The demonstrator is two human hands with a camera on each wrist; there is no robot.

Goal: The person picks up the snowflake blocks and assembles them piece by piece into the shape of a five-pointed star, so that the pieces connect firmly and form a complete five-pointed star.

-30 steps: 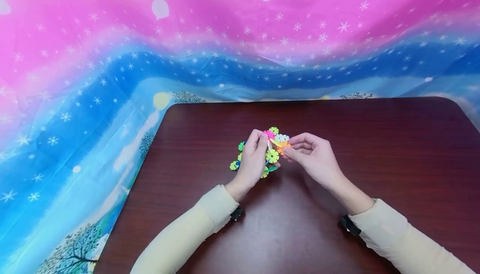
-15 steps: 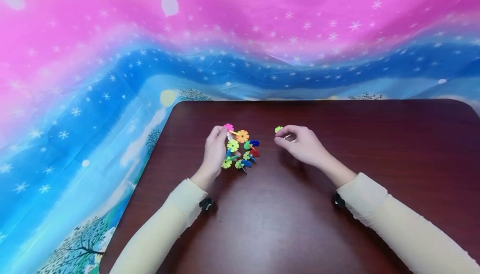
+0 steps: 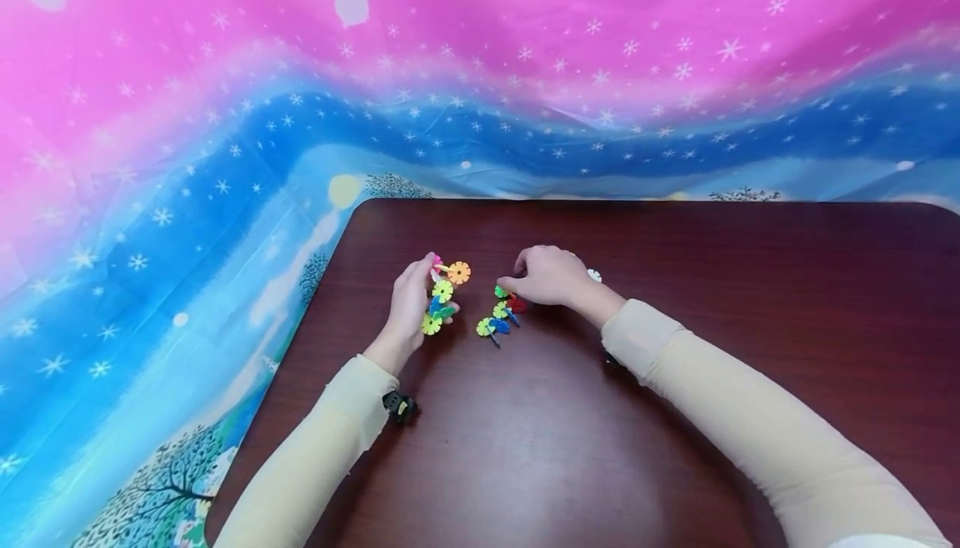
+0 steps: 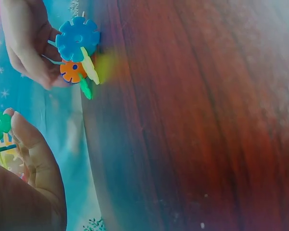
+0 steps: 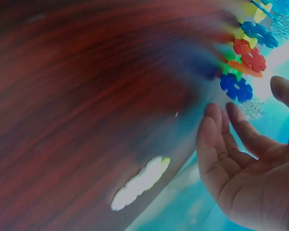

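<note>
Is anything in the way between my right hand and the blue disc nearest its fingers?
Nothing visible. In the right wrist view, no other piece stands between the right hand and the blue disc. The red disc lies beyond it, and the white disc sits off to the side.
</note>
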